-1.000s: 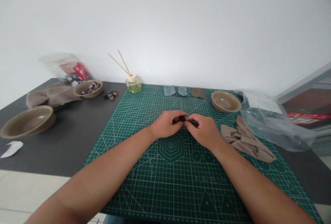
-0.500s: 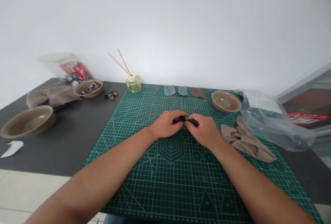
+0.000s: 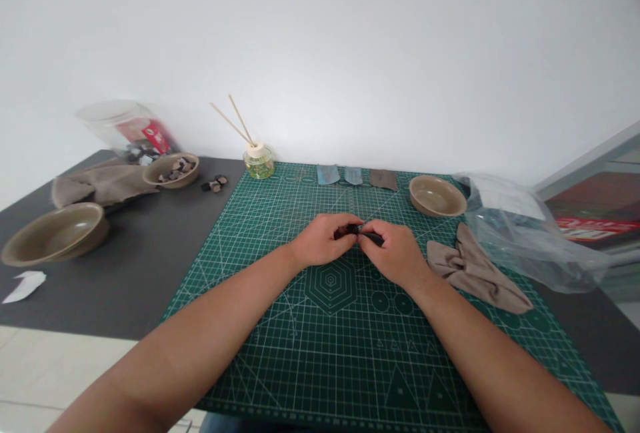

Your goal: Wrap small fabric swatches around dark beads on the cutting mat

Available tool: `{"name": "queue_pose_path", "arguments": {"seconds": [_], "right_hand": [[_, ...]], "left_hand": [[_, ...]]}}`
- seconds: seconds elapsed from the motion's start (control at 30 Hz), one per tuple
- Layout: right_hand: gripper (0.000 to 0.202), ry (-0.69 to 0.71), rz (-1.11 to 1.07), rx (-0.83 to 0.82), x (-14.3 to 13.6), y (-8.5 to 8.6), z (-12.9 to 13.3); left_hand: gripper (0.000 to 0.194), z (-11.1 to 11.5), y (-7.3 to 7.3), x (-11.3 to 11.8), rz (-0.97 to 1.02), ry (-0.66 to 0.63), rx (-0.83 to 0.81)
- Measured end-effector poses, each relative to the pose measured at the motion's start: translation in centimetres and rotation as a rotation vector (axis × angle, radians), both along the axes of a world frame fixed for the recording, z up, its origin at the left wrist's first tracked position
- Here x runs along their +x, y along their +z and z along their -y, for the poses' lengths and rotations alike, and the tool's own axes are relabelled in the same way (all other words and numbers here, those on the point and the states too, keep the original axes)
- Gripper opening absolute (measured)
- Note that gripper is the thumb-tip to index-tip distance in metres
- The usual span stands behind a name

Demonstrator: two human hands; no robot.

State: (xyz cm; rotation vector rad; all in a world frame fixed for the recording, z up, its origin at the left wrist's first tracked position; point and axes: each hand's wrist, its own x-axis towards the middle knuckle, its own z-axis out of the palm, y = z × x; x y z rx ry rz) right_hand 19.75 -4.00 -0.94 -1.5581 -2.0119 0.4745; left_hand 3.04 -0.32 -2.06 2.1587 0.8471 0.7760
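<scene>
Across the scene runs the dark bench [image 3: 145, 286], and over it the green cutting mat [image 3: 330, 366]. Far right, a clear plastic bag [image 3: 540, 253]; nearer, a folded brown cloth [image 3: 480, 276]. Far left, a bowl [image 3: 151, 177] carries small mottled pieces. Now the middle: left hand [image 3: 323, 239] and right hand [image 3: 393, 249] meet, fingers nearly touching! The right pinches a slender dark object [image 3: 374, 239]; the left grips a small dark piece [image 3: 353, 228], just above the mat. I'd call this mid-work: the piece isn't set down, and how much remains, I can't tell.
</scene>
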Motion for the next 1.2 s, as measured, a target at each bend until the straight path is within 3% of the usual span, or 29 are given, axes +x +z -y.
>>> {"name": "queue_pose_path", "arguments": {"seconds": [1.2], "right_hand": [[0.015, 0.01, 0.018, 0.008, 0.09, 0.04, 0.01]], "left_hand": [[0.028, -0.01, 0.01, -0.09, -0.028, -0.013, 0.003]]}}
